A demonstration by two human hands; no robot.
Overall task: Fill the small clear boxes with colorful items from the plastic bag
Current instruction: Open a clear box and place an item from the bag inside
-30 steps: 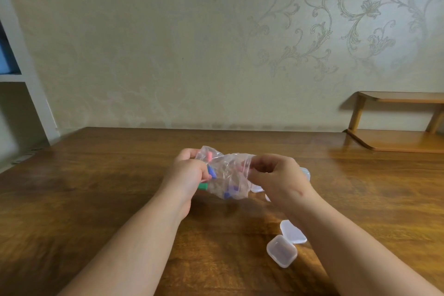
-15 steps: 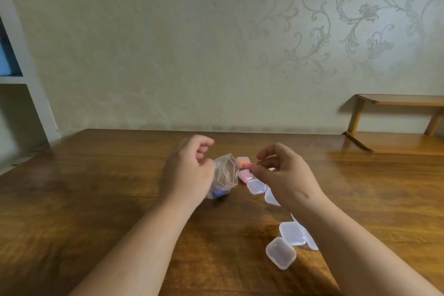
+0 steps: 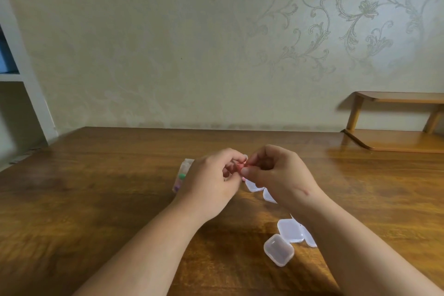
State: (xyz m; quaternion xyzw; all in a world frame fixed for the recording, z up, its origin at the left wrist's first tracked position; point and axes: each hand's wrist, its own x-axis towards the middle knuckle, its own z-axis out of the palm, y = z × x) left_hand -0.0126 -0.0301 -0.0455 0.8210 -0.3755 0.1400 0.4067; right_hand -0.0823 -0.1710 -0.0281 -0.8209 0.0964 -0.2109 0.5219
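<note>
Head view: left hand (image 3: 211,184), right hand (image 3: 282,176) fingers pinch pink item (image 3: 241,166), well apart from table (image 3: 96,199) edges.

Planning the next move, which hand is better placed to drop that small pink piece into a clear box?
Probably the right. Both hands pinch the pink piece, but the clear boxes lie nearest the right hand, while the left hand sits over by the plastic bag.

Readable text, labels, brands, numbers, signs: none. Small clear boxes (image 3: 278,249), plastic bag (image 3: 181,176), wallpaper (image 3: 348,19): no legible marking.
</note>
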